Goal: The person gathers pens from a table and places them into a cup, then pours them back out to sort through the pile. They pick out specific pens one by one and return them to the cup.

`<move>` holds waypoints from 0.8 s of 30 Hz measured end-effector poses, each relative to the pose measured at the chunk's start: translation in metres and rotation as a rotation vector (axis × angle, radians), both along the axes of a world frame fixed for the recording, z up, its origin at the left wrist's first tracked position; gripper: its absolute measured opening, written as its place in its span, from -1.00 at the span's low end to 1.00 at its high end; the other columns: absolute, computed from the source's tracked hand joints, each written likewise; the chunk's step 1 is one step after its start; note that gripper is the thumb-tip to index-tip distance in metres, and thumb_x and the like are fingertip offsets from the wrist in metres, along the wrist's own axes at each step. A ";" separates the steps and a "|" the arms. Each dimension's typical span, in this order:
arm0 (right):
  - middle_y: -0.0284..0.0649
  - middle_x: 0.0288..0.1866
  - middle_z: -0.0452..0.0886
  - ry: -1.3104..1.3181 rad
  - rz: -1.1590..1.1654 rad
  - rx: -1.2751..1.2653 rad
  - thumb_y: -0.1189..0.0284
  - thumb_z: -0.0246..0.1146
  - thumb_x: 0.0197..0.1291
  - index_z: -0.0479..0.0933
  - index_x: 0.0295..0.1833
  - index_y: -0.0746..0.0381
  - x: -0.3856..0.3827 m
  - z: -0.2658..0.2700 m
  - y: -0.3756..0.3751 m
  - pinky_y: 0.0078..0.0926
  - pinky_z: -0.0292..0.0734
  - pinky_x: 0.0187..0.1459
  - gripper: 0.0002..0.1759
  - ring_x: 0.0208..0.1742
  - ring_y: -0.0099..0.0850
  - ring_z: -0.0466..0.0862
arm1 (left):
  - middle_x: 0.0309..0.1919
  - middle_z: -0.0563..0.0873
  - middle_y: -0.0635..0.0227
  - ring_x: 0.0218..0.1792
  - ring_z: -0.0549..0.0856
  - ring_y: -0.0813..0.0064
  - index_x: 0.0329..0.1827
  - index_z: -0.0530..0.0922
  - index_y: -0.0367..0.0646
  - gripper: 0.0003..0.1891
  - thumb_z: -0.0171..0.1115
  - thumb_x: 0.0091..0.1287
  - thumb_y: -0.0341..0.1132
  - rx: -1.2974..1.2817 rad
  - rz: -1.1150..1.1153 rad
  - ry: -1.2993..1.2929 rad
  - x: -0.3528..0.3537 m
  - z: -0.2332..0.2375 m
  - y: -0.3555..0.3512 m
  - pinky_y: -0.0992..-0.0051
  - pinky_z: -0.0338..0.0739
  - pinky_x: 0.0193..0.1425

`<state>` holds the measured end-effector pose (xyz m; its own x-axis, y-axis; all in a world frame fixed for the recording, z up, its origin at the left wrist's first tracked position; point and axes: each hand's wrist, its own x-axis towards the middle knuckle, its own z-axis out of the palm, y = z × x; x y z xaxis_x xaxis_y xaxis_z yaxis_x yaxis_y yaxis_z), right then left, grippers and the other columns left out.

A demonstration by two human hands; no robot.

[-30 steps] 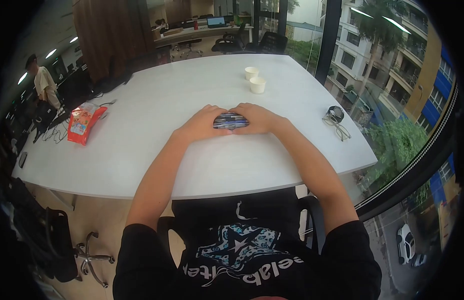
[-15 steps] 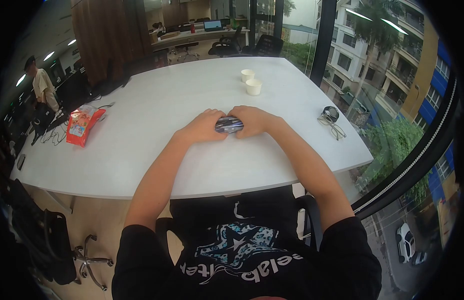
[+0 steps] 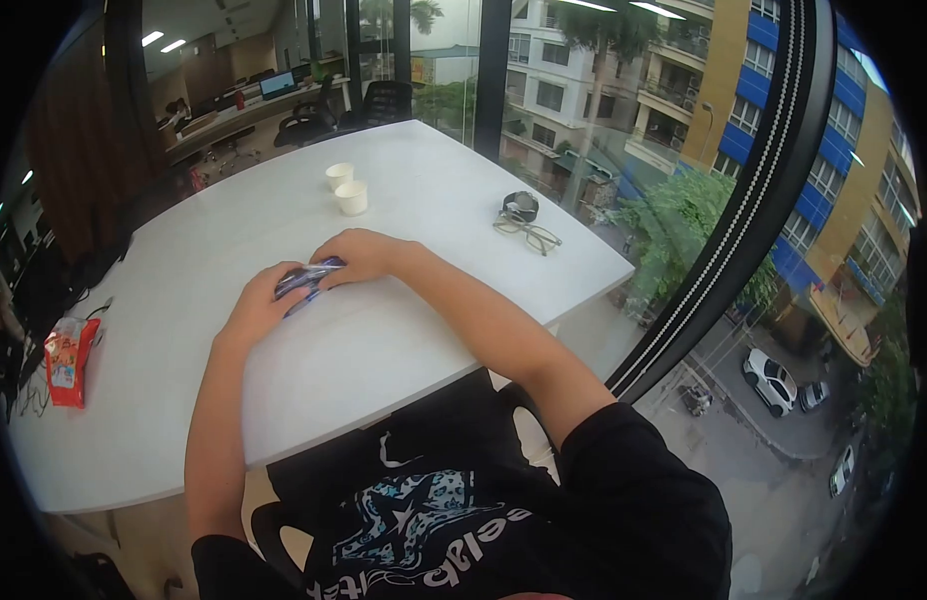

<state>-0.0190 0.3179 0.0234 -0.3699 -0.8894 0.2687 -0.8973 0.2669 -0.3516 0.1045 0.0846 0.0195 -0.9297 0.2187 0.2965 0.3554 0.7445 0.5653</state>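
A bundle of dark, bluish, shiny slim items [image 3: 309, 280], perhaps pens, is held between both hands just over the white table [image 3: 384, 350]. My left hand [image 3: 257, 305] wraps round its left end. Around the right end close the fingers of my right hand [image 3: 359, 258]. The palms and fingers hide part of the bundle, so its exact make-up is unclear. Beyond the hands stand two pale paper cups, the nearer one [image 3: 352, 198] just in front of the farther one [image 3: 340, 177].
A black watch [image 3: 521, 206] and eyeglasses [image 3: 529, 233] lie on the table's right side. At the left edge is a red snack bag [image 3: 71, 360] near some cables. Office chairs stand behind the table, a large window to the right.
The view has turned to the right, so the table and its objects appear farther left. The bundle looks more tilted, with bluish ends showing below it. Both hands still hold it.
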 end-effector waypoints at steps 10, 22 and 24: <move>0.03 0.49 0.55 0.185 -0.071 -0.014 -0.31 0.34 0.30 0.41 0.61 0.18 0.004 -0.030 -0.007 -0.11 0.38 0.52 0.00 0.50 0.02 0.52 | 0.51 0.51 -0.10 0.52 0.49 0.00 0.65 0.34 -0.26 -0.26 0.38 0.50 -0.12 -0.021 -0.076 -0.003 -0.008 -0.018 -0.007 0.15 0.35 0.63; 0.09 0.25 0.75 -0.187 -0.614 -0.581 -0.14 0.29 0.44 0.39 0.60 0.20 -0.048 -0.040 0.007 -0.11 0.59 0.33 -0.15 0.26 0.04 0.74 | 0.77 0.13 -0.03 0.79 0.06 0.18 0.78 0.07 -0.28 -0.06 -0.12 0.65 0.36 0.486 0.092 -0.039 -0.044 -0.049 -0.027 0.28 -0.10 0.82; 0.15 0.23 0.75 -0.375 -0.700 -0.499 -0.23 0.16 0.48 0.38 0.58 0.33 -0.042 -0.045 0.006 -0.10 0.57 0.34 -0.08 0.26 0.05 0.74 | 0.78 0.12 0.00 0.79 0.04 0.20 0.75 0.11 -0.36 -0.02 -0.23 0.65 0.41 0.469 0.176 -0.079 -0.044 -0.046 -0.017 0.34 -0.15 0.83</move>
<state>-0.0608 0.3244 -0.0220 -0.9173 -0.2456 0.3135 -0.3939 0.4437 -0.8050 0.0602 0.0674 -0.0267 -0.9639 -0.0830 0.2529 0.1904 0.4489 0.8731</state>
